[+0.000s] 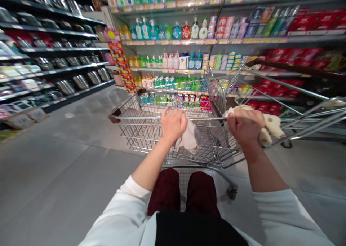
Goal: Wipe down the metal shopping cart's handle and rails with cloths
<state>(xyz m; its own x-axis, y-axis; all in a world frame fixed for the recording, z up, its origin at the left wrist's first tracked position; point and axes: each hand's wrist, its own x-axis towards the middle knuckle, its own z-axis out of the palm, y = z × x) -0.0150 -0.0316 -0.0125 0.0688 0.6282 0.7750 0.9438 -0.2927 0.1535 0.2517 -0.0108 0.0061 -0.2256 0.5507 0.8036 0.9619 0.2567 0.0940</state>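
A metal shopping cart [151,118] stands sideways in front of my knees, its wire basket to the left and its brown handle [283,68] at the right. My left hand [173,124] is closed at the near top rail, gripping a whitish cloth [189,136] that hangs down against the basket's side. Further right on the same rail, my right hand [245,125] is closed on a cream cloth [273,125] with brown spots, bunched around the rail near the child seat. My fingers partly hide both cloths.
Behind the cart, shelves [186,42] hold pump bottles, tubs and red packs. Cookware fills the shelving [65,64] at the left, with cardboard boxes [24,119] at its foot. Grey tiled floor [67,174] lies between. A cart wheel [231,192] stands by my knees.
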